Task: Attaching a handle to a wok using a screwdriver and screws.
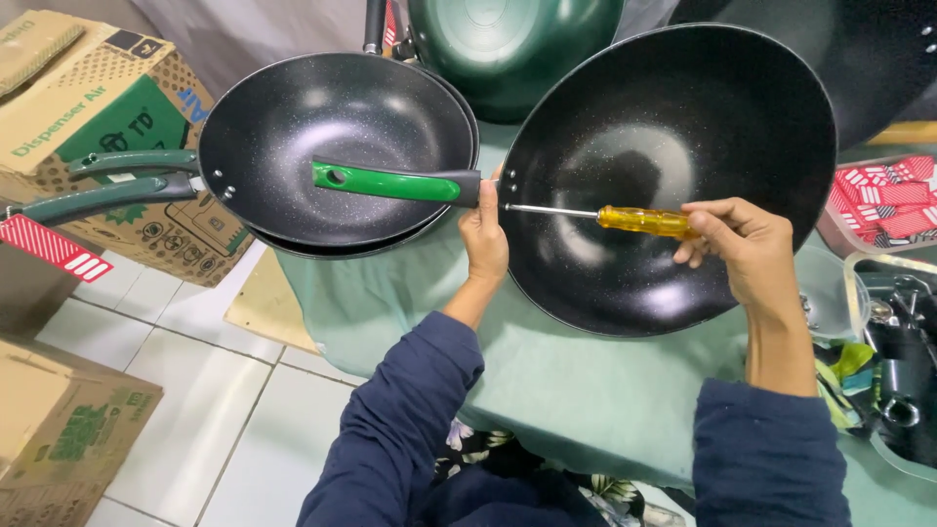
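I sit at a table (576, 390) covered with a pale green cloth. To my left the floor (205, 410) is laid with white tiles, and brown cardboard boxes (107, 117) stand on it, one stacked high, another (68, 429) low in the corner. A flat piece of cardboard (268, 303) lies against the table's edge.

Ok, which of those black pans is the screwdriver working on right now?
The large tilted pan on the right; the yellow-handled screwdriver reaches its inner wall at the green handle. The stacked pans on the left lie untouched.
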